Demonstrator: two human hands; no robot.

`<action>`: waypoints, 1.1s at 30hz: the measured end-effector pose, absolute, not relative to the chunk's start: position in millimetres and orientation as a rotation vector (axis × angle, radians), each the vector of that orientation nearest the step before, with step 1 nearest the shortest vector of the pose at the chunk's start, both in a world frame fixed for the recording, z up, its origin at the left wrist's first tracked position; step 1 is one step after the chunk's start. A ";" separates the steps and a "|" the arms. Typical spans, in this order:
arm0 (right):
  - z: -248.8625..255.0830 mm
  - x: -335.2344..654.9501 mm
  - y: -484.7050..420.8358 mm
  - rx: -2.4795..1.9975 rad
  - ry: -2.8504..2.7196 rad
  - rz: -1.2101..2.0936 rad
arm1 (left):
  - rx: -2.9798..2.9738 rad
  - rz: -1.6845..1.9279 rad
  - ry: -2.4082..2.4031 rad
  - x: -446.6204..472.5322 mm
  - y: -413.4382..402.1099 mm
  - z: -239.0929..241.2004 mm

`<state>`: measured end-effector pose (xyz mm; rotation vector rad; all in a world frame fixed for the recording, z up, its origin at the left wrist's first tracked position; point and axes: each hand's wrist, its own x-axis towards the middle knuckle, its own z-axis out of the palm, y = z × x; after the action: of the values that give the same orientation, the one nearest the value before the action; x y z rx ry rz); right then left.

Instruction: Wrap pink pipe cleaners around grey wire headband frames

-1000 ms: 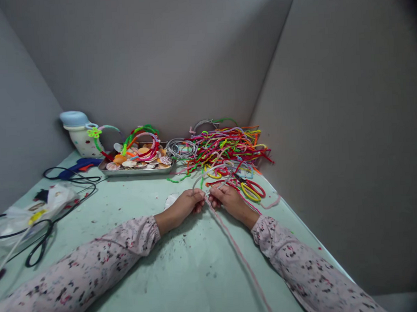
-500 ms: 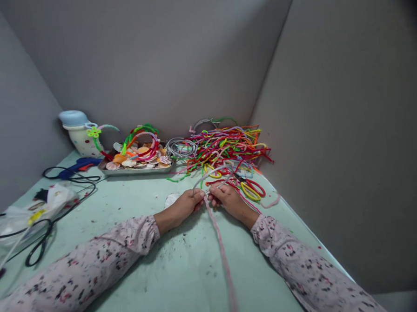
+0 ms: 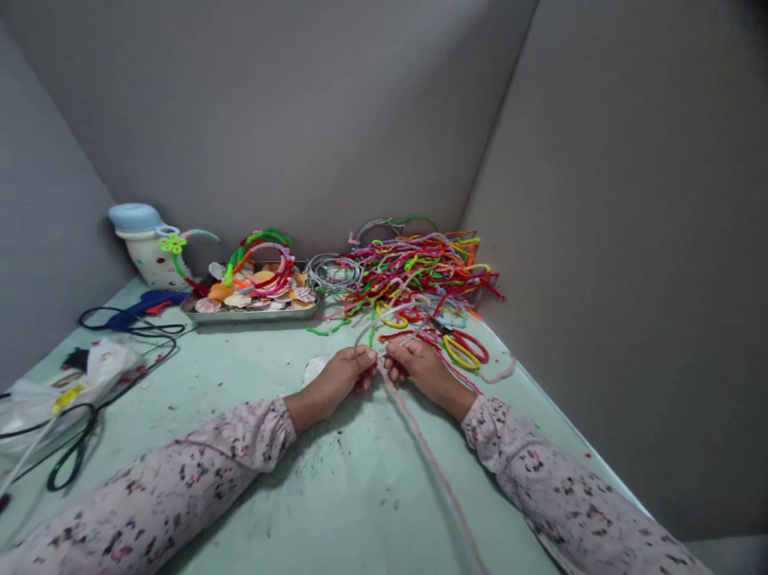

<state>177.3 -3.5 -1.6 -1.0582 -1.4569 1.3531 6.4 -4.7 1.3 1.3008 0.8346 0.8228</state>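
Observation:
My left hand (image 3: pixel 341 377) and my right hand (image 3: pixel 420 367) rest close together on the pale green table (image 3: pixel 249 415). Both pinch a grey wire headband (image 3: pixel 391 313) that arches up between them toward the pile behind. A long pink pipe cleaner (image 3: pixel 432 469) starts at the fingertips and trails back across the table toward me. Both hands' fingers are closed around the band where the pink pipe cleaner meets it.
A heap of coloured pipe cleaners (image 3: pixel 422 273) lies just behind my hands, with yellow and red scissors (image 3: pixel 461 349) at its near edge. A metal tray (image 3: pixel 253 311) holds shells and wrapped headbands. A blue glue gun (image 3: pixel 144 307), black cables and a plastic bag (image 3: pixel 67 381) lie left.
The loose tail of the pink pipe cleaner swung to the left and then back to the right. My hands stayed in place.

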 end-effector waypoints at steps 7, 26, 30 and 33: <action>-5.4 176.8 -1.8 -1.103 -1.393 1.345 | 1.265 0.885 0.878 9.1 -3.7 -1.7; -1.2 175.2 -4.5 -1.126 -1.479 1.289 | 1.423 0.816 0.898 7.2 -3.7 -3.9; -2.6 175.5 -3.1 -1.121 -1.455 1.295 | 1.391 0.834 0.888 8.1 -6.0 0.6; -5.6 176.9 -1.1 -1.117 -1.437 1.313 | 1.332 0.873 0.847 9.0 -7.5 3.7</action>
<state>176.9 -1.1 -5.6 -1.1166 -1.4368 1.3131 9.0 -7.5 3.7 1.3322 0.8474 0.8733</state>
